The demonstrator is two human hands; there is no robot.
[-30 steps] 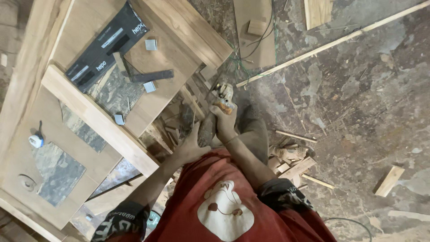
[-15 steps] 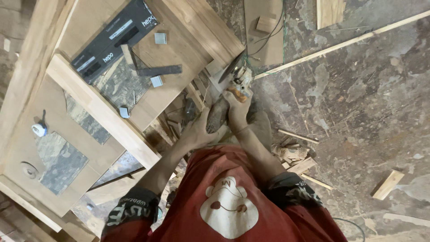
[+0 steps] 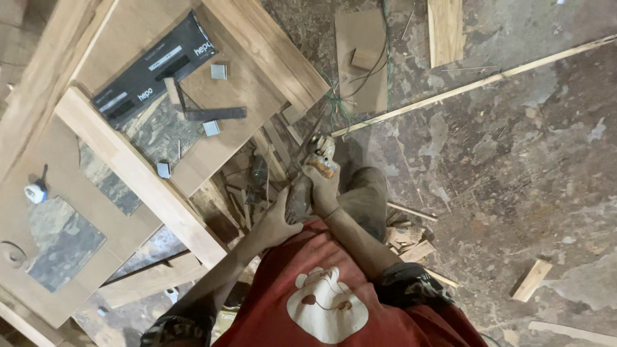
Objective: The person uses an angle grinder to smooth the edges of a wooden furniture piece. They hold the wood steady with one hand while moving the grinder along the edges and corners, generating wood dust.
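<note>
While both hands, left hand [image 3: 277, 222] and right hand [image 3: 323, 186], clamp it, power tool [image 3: 308, 177] points toward door frame [image 3: 128, 167].

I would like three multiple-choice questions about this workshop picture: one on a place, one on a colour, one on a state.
1. Where does the long black box lie?
A. on the wooden frame
B. on the floor
C. on the person's knee

2. What colour is the person's shirt?
A. blue
B. red
C. white

3. How do the hands stand on the small power tool?
A. both hold it
B. only one holds it
C. neither touches it

Answers: 1 A, the box rests on the frame. 2 B, red cloth. 3 A, left hand and right hand both grip it.
</note>
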